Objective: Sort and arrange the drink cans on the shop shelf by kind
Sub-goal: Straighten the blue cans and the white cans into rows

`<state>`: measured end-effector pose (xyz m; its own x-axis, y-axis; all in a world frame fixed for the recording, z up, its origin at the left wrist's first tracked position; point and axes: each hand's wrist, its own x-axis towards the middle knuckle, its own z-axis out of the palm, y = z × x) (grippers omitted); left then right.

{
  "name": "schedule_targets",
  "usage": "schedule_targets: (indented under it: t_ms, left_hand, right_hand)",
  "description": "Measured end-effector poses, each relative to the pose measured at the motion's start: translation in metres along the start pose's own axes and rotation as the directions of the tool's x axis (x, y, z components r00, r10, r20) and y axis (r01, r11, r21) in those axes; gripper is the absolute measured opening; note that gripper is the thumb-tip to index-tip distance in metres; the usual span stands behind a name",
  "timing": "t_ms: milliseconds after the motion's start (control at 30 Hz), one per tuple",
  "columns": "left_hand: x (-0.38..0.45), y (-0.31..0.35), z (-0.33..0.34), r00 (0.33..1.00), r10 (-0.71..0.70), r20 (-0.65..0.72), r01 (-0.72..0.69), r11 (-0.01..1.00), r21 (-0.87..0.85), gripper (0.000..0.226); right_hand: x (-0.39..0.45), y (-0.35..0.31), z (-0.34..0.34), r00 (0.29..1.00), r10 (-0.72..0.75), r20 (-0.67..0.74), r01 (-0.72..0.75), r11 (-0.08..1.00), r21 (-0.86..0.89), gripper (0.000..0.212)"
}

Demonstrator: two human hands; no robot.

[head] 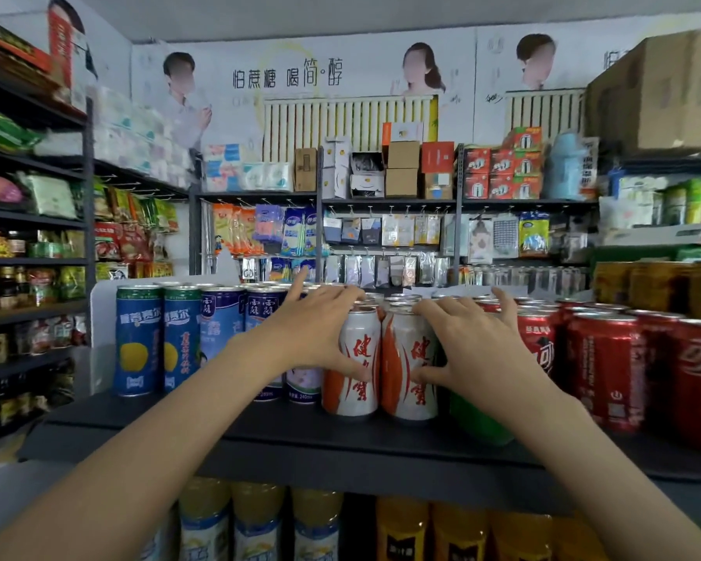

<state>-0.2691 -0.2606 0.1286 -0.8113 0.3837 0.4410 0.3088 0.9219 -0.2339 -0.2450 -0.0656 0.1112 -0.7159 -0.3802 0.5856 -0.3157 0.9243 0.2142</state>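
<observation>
The left hand (320, 330) and right hand (468, 342) are each gripping a white-and-orange can (355, 358); they are squeezing the pair (407, 366) together so like sits with like.

white-orange cans (359, 358), red cans (608, 366), seemingly green can (476, 423)

1. Illumination: bright, even, diffuse and cool-white. No source is in frame.
2. Shadows: soft only. A dim band lies under the dark shelf (340, 435), where the bottles (256, 516) read darker than the stock above.
3. Glare: small highlights on the rims of the red cans (608, 358); the wall poster (300, 74) is pale and washed out.
4. Blur: left hand (320, 334) slightly smeared at the fingertips; the cardboard box (660, 95) and the left racks (29, 220) are soft.
5. Distortion: wide-angle bowing, uprights lean at both edges.
6. Focus: sharpest on the white-and-orange cans (381, 358) at centre.
</observation>
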Motion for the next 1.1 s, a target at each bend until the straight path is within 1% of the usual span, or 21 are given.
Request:
schedule_targets:
  t_ms: [67,100,133,233,300,433,533,700,800,867,967,1033,1100]
  left_hand:
    - [0.005,-0.002,-0.003,0.998,0.016,0.062,-0.017,1.0,0.023,0.102]
    - [0.007,-0.003,-0.004,0.997,0.022,0.07,-0.025,0.999,0.037,0.101]
    - [0.008,-0.004,-0.004,0.997,0.03,0.067,-0.033,0.998,0.055,0.098]
    - [0.009,-0.002,-0.005,0.998,0.054,0.039,-0.058,0.991,0.122,0.099]
    - [0.008,-0.002,-0.004,0.997,0.079,0.012,-0.08,0.985,0.153,0.101]
    - [0.006,-0.009,-0.002,0.989,0.15,-0.017,-0.146,0.98,0.135,0.1]
    - [0.007,-0.012,-0.005,0.985,0.171,-0.01,-0.169,0.979,0.115,0.099]
    - [0.01,-0.013,-0.006,0.989,0.148,-0.031,-0.142,0.98,0.14,0.112]
    - [0.011,-0.008,-0.009,0.991,0.13,-0.032,-0.124,0.982,0.145,0.115]
    - [0.012,-0.005,-0.01,0.992,0.124,-0.029,-0.118,0.982,0.149,0.116]
    - [0.01,-0.005,-0.011,0.994,0.112,-0.003,-0.111,0.988,0.111,0.116]
    - [0.008,-0.007,-0.012,0.995,0.099,0.017,-0.1,0.991,0.088,0.117]
    - [0.005,-0.004,-0.012,0.996,0.09,0.01,-0.09,0.994,0.058,0.117]
  right_hand:
    - [0.009,0.009,-0.011,0.998,0.024,0.061,-0.033,0.989,0.143,0.059]
    - [0.015,0.013,-0.017,0.996,0.023,0.086,-0.039,0.981,0.191,0.059]
    - [0.021,0.016,-0.021,0.995,0.006,0.104,-0.026,0.98,0.198,0.061]
    - [0.03,0.014,-0.02,0.98,-0.123,0.159,0.111,0.99,0.082,0.069]
    - [0.03,0.012,-0.015,0.968,-0.186,0.17,0.185,0.982,0.024,0.072]
    - [0.035,0.021,-0.019,0.941,-0.216,0.262,0.212,0.976,0.045,0.081]
    - [0.044,0.024,-0.022,0.919,-0.234,0.318,0.229,0.972,0.056,0.081]
    - [0.048,0.019,-0.023,0.921,-0.224,0.32,0.203,0.974,0.097,0.079]
    - [0.051,0.02,-0.022,0.909,-0.205,0.362,0.155,0.975,0.161,0.082]
    - [0.052,0.02,-0.023,0.904,-0.189,0.383,0.135,0.977,0.163,0.085]
    - [0.053,0.018,-0.027,0.916,-0.147,0.374,0.107,0.986,0.126,0.091]
    - [0.052,0.017,-0.027,0.922,-0.118,0.368,0.074,0.989,0.131,0.097]
    - [0.048,0.018,-0.026,0.935,-0.112,0.338,0.065,0.987,0.149,0.098]
